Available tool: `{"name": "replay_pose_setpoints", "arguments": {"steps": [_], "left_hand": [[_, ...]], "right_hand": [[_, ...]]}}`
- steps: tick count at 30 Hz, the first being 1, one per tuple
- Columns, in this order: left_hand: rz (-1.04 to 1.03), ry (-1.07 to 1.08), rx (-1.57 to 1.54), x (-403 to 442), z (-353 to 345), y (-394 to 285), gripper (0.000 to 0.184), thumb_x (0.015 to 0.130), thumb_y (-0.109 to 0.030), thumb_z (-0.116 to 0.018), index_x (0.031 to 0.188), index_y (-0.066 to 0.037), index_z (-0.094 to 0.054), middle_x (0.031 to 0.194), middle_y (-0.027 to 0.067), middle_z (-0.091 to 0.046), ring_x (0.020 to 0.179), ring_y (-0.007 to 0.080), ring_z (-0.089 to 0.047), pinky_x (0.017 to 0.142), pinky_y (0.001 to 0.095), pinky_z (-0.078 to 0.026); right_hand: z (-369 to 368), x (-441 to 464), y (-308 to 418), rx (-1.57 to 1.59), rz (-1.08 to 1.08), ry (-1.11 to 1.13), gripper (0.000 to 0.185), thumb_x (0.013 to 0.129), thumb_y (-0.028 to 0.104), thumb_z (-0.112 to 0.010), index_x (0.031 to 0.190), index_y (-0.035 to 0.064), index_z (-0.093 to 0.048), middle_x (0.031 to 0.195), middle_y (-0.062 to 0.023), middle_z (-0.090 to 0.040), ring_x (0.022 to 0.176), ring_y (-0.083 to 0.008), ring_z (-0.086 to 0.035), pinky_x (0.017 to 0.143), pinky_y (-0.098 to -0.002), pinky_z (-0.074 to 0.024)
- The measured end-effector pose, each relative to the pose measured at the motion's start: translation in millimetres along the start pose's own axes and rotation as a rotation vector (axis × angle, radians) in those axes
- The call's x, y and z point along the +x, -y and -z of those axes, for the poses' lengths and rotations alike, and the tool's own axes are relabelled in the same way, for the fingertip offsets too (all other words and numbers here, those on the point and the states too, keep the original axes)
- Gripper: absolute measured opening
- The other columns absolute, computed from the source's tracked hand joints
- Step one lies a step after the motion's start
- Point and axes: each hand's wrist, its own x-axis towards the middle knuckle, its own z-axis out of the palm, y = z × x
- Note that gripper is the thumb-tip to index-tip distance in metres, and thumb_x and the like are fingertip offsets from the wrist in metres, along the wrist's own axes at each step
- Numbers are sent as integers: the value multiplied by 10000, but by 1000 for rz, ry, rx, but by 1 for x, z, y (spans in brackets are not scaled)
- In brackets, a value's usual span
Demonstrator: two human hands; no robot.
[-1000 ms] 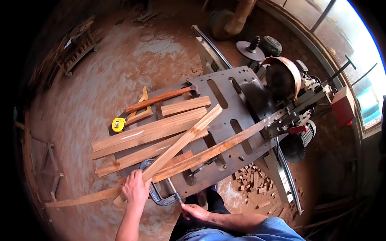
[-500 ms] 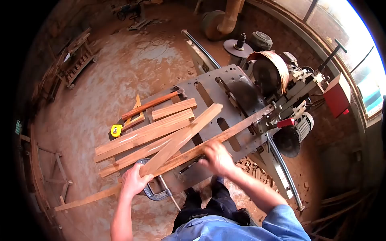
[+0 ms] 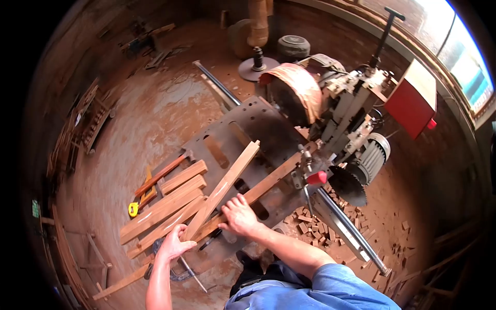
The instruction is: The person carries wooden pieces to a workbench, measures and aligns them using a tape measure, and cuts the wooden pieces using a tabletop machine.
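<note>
Woodworking shop: saw blade (image 3: 347, 185), offcuts (image 3: 321, 230)

The wooden strips (image 3: 221, 190) are brown, the tape measure (image 3: 133, 209) yellow, the shirt (image 3: 320, 287) blue.

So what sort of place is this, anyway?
Probably a woodworking shop: wooden strips lie across a metal machine table, a toothed circular blade sits beside a motor, and small wood blocks litter the floor.

Worn: creased blue shirt (image 3: 289, 296) with short right sleeve (image 3: 338, 279), dark trousers (image 3: 283, 272); left hand (image 3: 172, 245) and right hand (image 3: 241, 217) bare.
</note>
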Motion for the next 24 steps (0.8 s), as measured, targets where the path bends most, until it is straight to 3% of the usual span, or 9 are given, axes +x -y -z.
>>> {"name": "replay_pose_setpoints", "arguments": {"steps": [2, 3, 6, 7, 10, 12, 14, 18, 24], "left_hand": [[26, 42, -49, 12, -4, -11, 556, 810, -143, -825, 1277, 50, -592, 1206, 174, -678, 1075, 214, -658, 900, 351, -546], [-295, -38, 300, 37, 2, 17, 494, 818, -188, -801, 1210, 59, -627, 1149, 160, -680, 1048, 257, -649, 929, 388, -518], [-474, 86, 458, 63, -11, -27, 471, 799, -184, -784, 1174, 71, -656, 1145, 186, -679, 1038, 308, -656, 933, 406, -508], [-451, 127, 465, 67, -19, -46, 431, 815, -166, -742, 1179, 53, -672, 1111, 209, -678, 1015, 335, -656, 916, 400, -507], [-427, 276, 366, 90, -46, -72, 376, 876, -172, -670, 1197, 24, -677, 1052, 216, -690, 967, 318, -664, 902, 397, -514], [-325, 277, 503, 92, -65, -98, 366, 938, -208, -602, 1232, 0, -669, 1033, 236, -709, 990, 351, -685, 908, 425, -523], [-380, 213, 400, 110, -84, -83, 401, 945, -250, -625, 1273, -22, -649, 1124, 229, -710, 1100, 367, -679, 944, 450, -521], [-427, 154, 666, 108, -111, -114, 519, 919, -375, -700, 1332, -78, -596, 1272, 201, -674, 1183, 386, -641, 990, 503, -516], [-394, 86, 632, 124, -154, -107, 351, 964, -316, -632, 1205, -60, -632, 1220, 169, -659, 1186, 360, -624, 959, 496, -537]], "right_hand": [[-1, -5, 0, 33, 23, -96, 587, 819, 524, -757, 1126, 35, -653, 1044, -120, -600, 1162, -317, -538, 1190, -534, -291], [0, -10, 0, 73, 23, -91, 590, 809, 518, -769, 1126, 35, -651, 1034, -122, -594, 1160, -315, -538, 1192, -529, -295], [8, -20, -6, 211, 30, -11, 634, 819, 478, -773, 1231, 19, -624, 1234, -169, -606, 1277, -345, -506, 1203, -537, -274], [13, -26, -10, 268, 75, -59, 611, 852, 406, -764, 1282, 6, -601, 1341, -203, -572, 1320, -375, -491, 1185, -533, -311], [37, -50, -20, 539, 159, -143, 536, 870, 336, -756, 1263, -1, -618, 1318, -214, -595, 1310, -400, -504, 1142, -516, -385], [60, -65, -29, 541, 143, -180, 491, 880, 276, -755, 1264, 1, -622, 1293, -229, -604, 1173, -405, -599, 1003, -465, -507], [83, -71, -39, 550, 41, -191, 435, 891, 260, -748, 1234, 14, -645, 1228, -220, -631, 1112, -401, -623, 947, -462, -533], [112, -60, -73, 415, -49, -400, 377, 864, 200, -784, 1179, 26, -672, 1155, -192, -667, 1054, -383, -644, 902, -465, -538], [119, -42, -114, 158, -107, -472, 364, 846, 34, -766, 1181, -49, -650, 1193, -220, -652, 1103, -398, -609, 974, -450, -506]]}}
